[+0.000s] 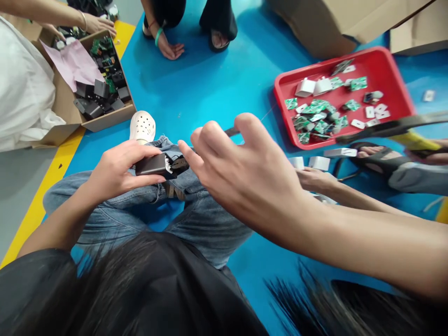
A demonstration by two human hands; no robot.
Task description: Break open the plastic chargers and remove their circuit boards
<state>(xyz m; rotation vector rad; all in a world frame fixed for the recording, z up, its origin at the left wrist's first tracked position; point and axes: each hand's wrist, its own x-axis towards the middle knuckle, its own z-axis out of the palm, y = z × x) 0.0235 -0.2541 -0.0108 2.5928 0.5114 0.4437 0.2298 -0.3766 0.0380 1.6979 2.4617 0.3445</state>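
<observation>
My left hand (119,170) grips a small black plastic casing (151,165) between thumb and fingers, above my lap. White material shows at the casing's broken right end. My right hand (245,163) is closed around pliers, whose dark jaws (180,164) reach the open end of the casing. Most of the pliers' handles are hidden behind my right fingers. Whether the jaws are clamped on anything inside cannot be made out.
A red tray (285,112) holds green circuit boards and white plastic pieces. At the left, a cardboard box (108,116) contains black casings and boards. Other people's hands (171,49) are nearby; at the right, a blurred tool with a yellow handle (415,141) extends over the tray's edge.
</observation>
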